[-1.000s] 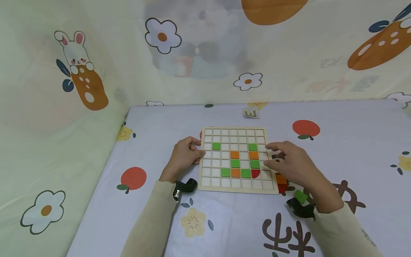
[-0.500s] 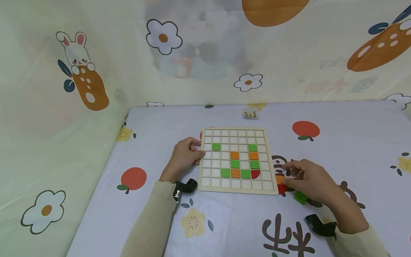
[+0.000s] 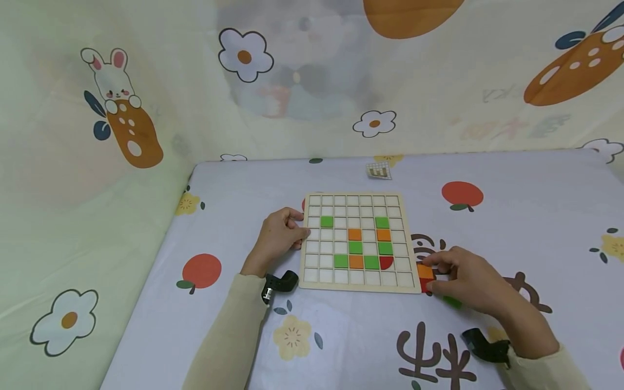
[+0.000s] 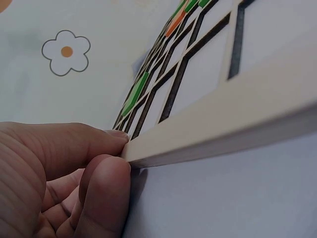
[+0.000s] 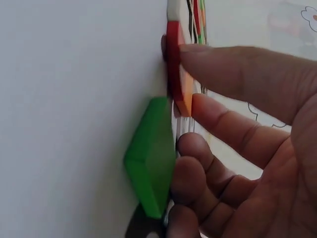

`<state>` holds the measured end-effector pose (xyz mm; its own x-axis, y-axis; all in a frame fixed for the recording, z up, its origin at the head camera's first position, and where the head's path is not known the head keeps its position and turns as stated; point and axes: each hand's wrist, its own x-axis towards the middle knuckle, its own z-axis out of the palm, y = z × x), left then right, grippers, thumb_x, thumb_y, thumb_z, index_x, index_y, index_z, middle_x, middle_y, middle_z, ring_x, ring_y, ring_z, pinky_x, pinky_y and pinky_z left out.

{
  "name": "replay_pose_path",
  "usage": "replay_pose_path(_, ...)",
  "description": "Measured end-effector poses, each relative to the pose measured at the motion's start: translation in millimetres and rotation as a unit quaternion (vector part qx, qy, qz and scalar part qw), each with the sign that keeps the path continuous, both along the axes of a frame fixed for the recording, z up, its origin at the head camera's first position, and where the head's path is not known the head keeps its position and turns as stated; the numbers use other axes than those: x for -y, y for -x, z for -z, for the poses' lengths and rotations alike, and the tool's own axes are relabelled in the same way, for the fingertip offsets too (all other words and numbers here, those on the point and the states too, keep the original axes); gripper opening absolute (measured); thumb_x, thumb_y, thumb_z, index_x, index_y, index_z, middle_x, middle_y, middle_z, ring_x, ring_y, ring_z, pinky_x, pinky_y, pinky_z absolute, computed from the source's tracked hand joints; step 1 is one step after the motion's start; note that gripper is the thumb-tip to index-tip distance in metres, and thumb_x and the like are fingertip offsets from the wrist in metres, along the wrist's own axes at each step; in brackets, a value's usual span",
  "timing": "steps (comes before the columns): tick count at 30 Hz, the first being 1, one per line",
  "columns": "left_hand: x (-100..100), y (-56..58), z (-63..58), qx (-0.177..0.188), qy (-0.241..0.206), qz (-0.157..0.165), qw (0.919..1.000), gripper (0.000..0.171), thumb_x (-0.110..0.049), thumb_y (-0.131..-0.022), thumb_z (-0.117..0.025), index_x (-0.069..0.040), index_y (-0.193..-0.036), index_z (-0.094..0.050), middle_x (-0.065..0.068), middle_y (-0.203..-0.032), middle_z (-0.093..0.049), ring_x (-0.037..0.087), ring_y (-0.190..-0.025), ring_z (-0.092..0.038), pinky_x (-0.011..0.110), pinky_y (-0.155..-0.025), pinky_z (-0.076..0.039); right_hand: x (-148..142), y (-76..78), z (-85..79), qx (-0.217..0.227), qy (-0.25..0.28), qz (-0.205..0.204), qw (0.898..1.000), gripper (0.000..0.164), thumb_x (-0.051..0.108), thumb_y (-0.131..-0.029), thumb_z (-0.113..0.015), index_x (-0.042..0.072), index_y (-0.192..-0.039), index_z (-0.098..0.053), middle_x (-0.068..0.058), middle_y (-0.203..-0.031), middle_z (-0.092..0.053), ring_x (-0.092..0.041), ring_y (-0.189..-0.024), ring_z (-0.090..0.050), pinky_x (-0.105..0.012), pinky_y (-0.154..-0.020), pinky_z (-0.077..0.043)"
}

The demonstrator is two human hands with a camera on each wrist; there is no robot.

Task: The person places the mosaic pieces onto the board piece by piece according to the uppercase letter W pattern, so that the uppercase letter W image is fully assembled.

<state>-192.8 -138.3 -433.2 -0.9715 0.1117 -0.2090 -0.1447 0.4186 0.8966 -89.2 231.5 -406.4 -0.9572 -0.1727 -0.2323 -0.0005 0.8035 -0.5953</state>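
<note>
1. Taking twelve o'clock as straight away from the person, the gridded board (image 3: 340,207) lies flat on the printed tabletop (image 3: 351,336), well inside its far edge.
2. The left hand (image 3: 277,235) is at the board's nine o'clock edge; its fingers grip the rim, the thumb lapping slightly over it.
3. At eight o'clock, a black wrist camera (image 3: 280,281) sits just beyond the board's near corner, a narrow strip of tabletop between.
4. The right hand (image 3: 470,281) is near four o'clock. Its forefinger touches the orange piece (image 3: 424,271) and its thumb the red piece (image 3: 424,284); whether these fingers grip or only touch, I cannot tell. The other fingers are curled.
5. Those two pieces lie side by side, right along the board's three-to-four o'clock edge, leaving hardly any gap.
6. A loose green piece (image 5: 151,153) lies at four o'clock, farther out, partly beneath the right hand.
7. On the board, green squares (image 3: 326,221), orange squares (image 3: 355,234) and a red rounded piece (image 3: 386,262) sit in cells, white cells separating them from the rim on every side.
8. Just past twelve, a small card (image 3: 378,170) lies between board and far edge, apart from both.
9. Towards six o'clock, the tabletop runs broadly from the board's near edge.
</note>
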Motion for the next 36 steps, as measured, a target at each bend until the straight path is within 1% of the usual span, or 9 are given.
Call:
replay_pose_path(7, 0, 0.7, -0.3, 0.004, -0.003, -0.003, 1.0, 0.03, -0.005, -0.091, -0.08, -0.004, -0.117, -0.066, 0.006, -0.08, -0.062, 0.014, -0.058, -0.062, 0.024, -0.057, -0.054, 2, 0.9, -0.2, 0.016, 0.009, 0.01, 1.0, 0.034, 0.015, -0.082, -0.087, 0.004, -0.111, -0.073, -0.005, -0.094, -0.056, -0.024, -0.089, -0.05, -0.029, -0.066, -0.041)
replay_pose_path(14, 0, 1.4, 0.2, 0.005, 0.0, -0.003, 1.0, 0.03, -0.005, -0.091, -0.08, -0.004, -0.118, -0.066, 0.006, -0.079, -0.063, 0.014, -0.057, -0.062, 0.024, -0.057, -0.054, 3, -1.1, -0.2, 0.006, 0.02, 0.03, 0.999, 0.024, 0.015, -0.086, -0.084, 0.005, -0.103, -0.071, -0.003, -0.089, -0.063, -0.022, -0.083, -0.054, -0.026, -0.063, -0.044)
replay_pose_path(21, 2, 1.8, 1.9, 0.008, -0.004, -0.003, 1.0, 0.03, -0.006, -0.091, -0.08, -0.004, -0.118, -0.065, 0.006, -0.081, -0.062, 0.014, -0.058, -0.063, 0.025, -0.057, -0.055, 1, 0.3, 2.1, 0.002, 0.049, 0.025, 0.998, 0.017, 0.012, -0.089, -0.081, 0.005, -0.101, -0.072, -0.002, -0.085, -0.066, -0.02, -0.079, -0.058, -0.025, -0.061, -0.05)
replay_pose_path(23, 2, 1.6, 2.1, 0.007, -0.004, -0.004, 1.0, 0.03, -0.006, -0.091, -0.08, -0.004, -0.118, -0.065, 0.006, -0.08, -0.062, 0.014, -0.058, -0.063, 0.024, -0.057, -0.055, 0, 1.8, 2.2, 0.006, 0.065, 0.029, 0.997, 0.016, 0.011, -0.091, -0.08, 0.004, -0.103, -0.072, -0.003, -0.085, -0.067, -0.02, -0.078, -0.059, -0.025, -0.061, -0.051)
replay_pose_path(26, 2, 1.5, 2.0, 0.007, -0.003, -0.004, 1.0, 0.03, -0.006, -0.091, -0.08, -0.004, -0.117, -0.065, 0.006, -0.08, -0.062, 0.014, -0.057, -0.063, 0.024, -0.057, -0.055, 0, 4.3, 1.8, 0.019, 0.098, 0.044, 0.994, 0.016, 0.009, -0.093, -0.076, 0.001, -0.107, -0.072, -0.005, -0.087, -0.069, -0.02, -0.078, -0.062, -0.026, -0.061, -0.055)
replay_pose_path(30, 2, 1.5, 1.6, 0.01, -0.004, -0.003, 0.9999, 0.03, -0.006, -0.091, -0.08, -0.004, -0.117, -0.066, 0.006, -0.081, -0.062, 0.014, -0.057, -0.063, 0.024, -0.057, -0.056, 1, 7.7, 0.9, 0.043, 0.14, 0.073, 0.987, 0.022, 0.01, -0.098, -0.07, -0.003, -0.117, -0.07, -0.012, -0.097, -0.073, -0.021, -0.079, -0.07, -0.027, -0.065, -0.06)
replay_pose_path(33, 2, 1.4, 1.0, 0.009, -0.003, -0.001, 1.0, 0.03, -0.005, -0.092, -0.079, -0.004, -0.118, -0.065, 0.006, -0.08, -0.063, 0.014, -0.057, -0.063, 0.024, -0.057, -0.055, 3, 9.4, 0.4, 0.046, 0.138, 0.081, 0.986, 0.029, 0.01, -0.097, -0.071, -0.004, -0.123, -0.069, -0.014, -0.103, -0.074, -0.022, -0.082, -0.07, -0.026, -0.064, -0.06)
replay_pose_path(36, 1, 1.3, 0.3, 0.007, -0.002, 0.001, 1.0, 0.03, -0.005, -0.092, -0.079, -0.004, -0.119, -0.065, 0.006, -0.08, -0.063, 0.013, -0.057, -0.062, 0.024, -0.057, -0.055, 4, 10.2, 0.9, 0.03, 0.103, 0.07, 0.992, 0.035, 0.008, -0.093, -0.075, -0.005, -0.125, -0.069, -0.011, -0.096, -0.072, -0.022, -0.082, -0.065, -0.025, -0.06, -0.056)
